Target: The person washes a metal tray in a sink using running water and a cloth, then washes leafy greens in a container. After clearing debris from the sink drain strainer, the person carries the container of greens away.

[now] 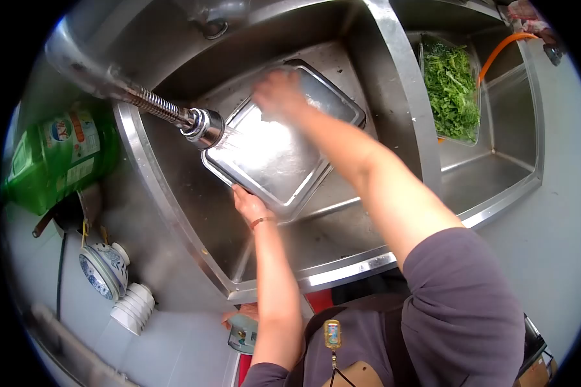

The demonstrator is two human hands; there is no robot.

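metal tray (279, 158) – left hand (250, 205) curled at its rim – right hand (280, 95) blurred

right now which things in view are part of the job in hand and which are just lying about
In use:
- metal tray, left hand holding its edge, right hand blurred over it
- tap, spraying onto the tray
- sink

Seemingly just lying about:
- green jug
- patterned bowls
- white cups
- leafy greens
- orange hose
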